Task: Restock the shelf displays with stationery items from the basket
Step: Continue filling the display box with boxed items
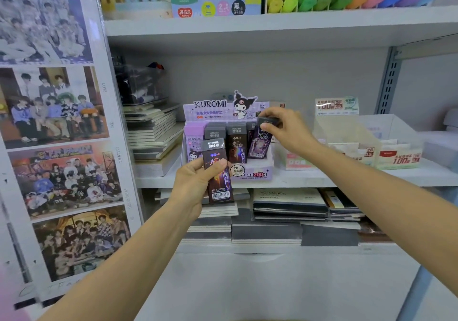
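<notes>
Left grip [195,182]: forearm comes up from lower left, wrist roughly straight. The thumb lies across the front and the fingers wrap behind a dark rectangular Ultraman lead-refill box [218,169], so the hold is firm. The box is upright with a slight tilt, barcode end down, and sticks out above and below the grip.

Right grip [285,127]: forearm reaches in from lower right, wrist bent down. The fingertips pinch the grey cap end of a second dark box with purple artwork [260,140] from above. That box hangs below the grip, tilted, with its lower end inside the right slot of the purple Kuromi cardboard display tray [210,109].

The tray sits behind the left grip and below-left of the right grip, on the white middle shelf [322,177]. More dark upright boxes [236,142] stand in the tray between the two grips, and a lilac Kuromi box [194,142] stands just above the left grip.

A cream cardboard lead display [347,132] is to the right of the right grip. Stacked pale notebooks [153,132] are left of the left grip. Dark notebooks [287,201] lie on the shelf below both grips.
</notes>
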`<control>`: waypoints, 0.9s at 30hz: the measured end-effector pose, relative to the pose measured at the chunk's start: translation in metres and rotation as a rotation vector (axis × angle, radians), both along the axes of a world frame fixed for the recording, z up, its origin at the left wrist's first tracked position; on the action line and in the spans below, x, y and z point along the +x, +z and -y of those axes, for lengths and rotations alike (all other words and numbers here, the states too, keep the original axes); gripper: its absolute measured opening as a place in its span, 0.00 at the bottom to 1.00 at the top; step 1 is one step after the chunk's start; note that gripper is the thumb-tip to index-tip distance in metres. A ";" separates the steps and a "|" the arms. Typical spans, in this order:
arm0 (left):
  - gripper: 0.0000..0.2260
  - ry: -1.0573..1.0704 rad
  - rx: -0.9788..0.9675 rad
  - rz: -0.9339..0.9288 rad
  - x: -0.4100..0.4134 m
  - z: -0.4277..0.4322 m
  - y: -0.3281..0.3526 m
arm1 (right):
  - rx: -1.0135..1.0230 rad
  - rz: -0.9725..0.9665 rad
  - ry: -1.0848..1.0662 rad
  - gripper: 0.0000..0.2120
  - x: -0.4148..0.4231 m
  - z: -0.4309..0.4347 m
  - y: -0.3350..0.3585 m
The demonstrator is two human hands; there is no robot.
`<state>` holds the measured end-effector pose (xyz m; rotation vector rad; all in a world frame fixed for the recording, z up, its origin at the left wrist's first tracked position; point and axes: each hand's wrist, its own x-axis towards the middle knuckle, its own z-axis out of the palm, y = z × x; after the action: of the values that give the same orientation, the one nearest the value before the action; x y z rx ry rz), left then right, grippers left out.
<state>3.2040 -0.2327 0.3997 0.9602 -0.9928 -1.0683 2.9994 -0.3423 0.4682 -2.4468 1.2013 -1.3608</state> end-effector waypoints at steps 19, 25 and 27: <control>0.15 -0.008 0.031 0.016 -0.002 0.011 -0.007 | -0.066 -0.144 0.001 0.12 0.018 0.019 0.004; 0.15 -0.024 0.028 0.026 -0.005 0.015 -0.006 | -0.159 -0.023 -0.007 0.09 0.010 0.020 -0.007; 0.14 -0.027 0.028 0.023 -0.007 0.016 -0.004 | -0.206 -0.040 -0.027 0.09 0.014 0.021 -0.010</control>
<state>3.1971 -0.2486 0.3952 0.9864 -1.0143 -1.0988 3.0130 -0.3632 0.4578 -2.6153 1.1596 -1.5213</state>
